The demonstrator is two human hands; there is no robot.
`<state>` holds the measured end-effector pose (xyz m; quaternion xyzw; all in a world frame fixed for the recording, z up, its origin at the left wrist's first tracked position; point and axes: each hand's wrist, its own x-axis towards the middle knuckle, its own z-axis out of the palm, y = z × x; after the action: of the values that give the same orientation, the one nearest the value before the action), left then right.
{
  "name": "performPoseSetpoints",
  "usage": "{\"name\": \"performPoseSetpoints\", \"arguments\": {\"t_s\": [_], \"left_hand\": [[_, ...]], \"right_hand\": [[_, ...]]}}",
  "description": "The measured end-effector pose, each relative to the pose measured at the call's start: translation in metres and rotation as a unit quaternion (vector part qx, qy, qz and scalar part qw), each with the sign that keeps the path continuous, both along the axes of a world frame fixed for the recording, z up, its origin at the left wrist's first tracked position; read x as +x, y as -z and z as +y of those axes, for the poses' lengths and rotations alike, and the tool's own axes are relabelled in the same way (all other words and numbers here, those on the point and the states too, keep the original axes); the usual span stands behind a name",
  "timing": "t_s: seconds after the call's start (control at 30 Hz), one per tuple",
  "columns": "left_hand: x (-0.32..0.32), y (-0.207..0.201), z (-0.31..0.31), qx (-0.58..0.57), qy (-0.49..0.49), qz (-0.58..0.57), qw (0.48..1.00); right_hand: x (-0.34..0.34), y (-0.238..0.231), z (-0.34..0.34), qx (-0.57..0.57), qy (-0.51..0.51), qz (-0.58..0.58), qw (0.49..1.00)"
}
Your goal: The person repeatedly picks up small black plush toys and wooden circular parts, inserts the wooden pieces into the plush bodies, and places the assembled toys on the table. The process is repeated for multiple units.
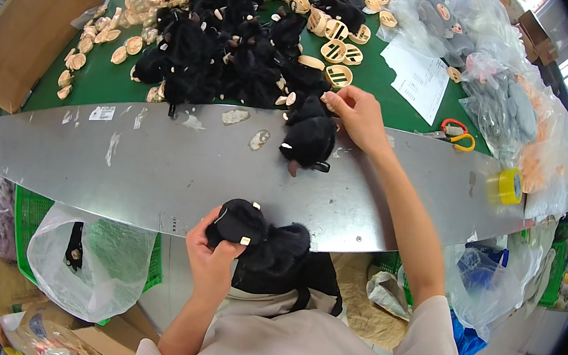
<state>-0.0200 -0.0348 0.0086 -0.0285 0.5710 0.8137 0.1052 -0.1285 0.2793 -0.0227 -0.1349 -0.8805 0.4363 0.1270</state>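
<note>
My left hand (210,247) is closed round a black plush piece (240,223) with small cream tabs on it, held over the table's front edge. Against it, in front of my body, is a furry black part (281,246); I cannot tell whether the two are joined. My right hand (359,115) reaches to the near edge of the heap, fingertips pinched beside a pale bit whose kind is too small to tell. Just left of and below those fingers, a black plush toy (307,141) lies on the metal strip. Behind it spreads a heap of black plush pieces (222,45).
Round cream plastic parts (338,76) lie right of the heap, bagged ones (141,8) left. A paper sheet (418,76), scissors (457,134), yellow tape (510,186) and bags of grey plush (505,100) occupy the right. A bag-lined green crate (27,221) stands below left.
</note>
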Motion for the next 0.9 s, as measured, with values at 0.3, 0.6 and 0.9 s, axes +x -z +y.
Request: {"name": "performPoseSetpoints", "arguments": {"t_s": [0.3,0.6,0.9], "left_hand": [[0.002,0.002,0.008,-0.016,-0.003,0.033,0.999],[-0.002,-0.025,0.016,-0.086,0.152,0.067,0.982],[0.003,-0.04,0.005,-0.066,0.139,0.034,0.988]], "right_hand": [[0.04,-0.065,-0.054,-0.445,0.011,0.097,0.89],[0.086,-0.109,-0.122,0.027,-0.379,0.086,0.921],[0.093,-0.107,-0.155,0.269,-0.3,0.286,0.869]]}}
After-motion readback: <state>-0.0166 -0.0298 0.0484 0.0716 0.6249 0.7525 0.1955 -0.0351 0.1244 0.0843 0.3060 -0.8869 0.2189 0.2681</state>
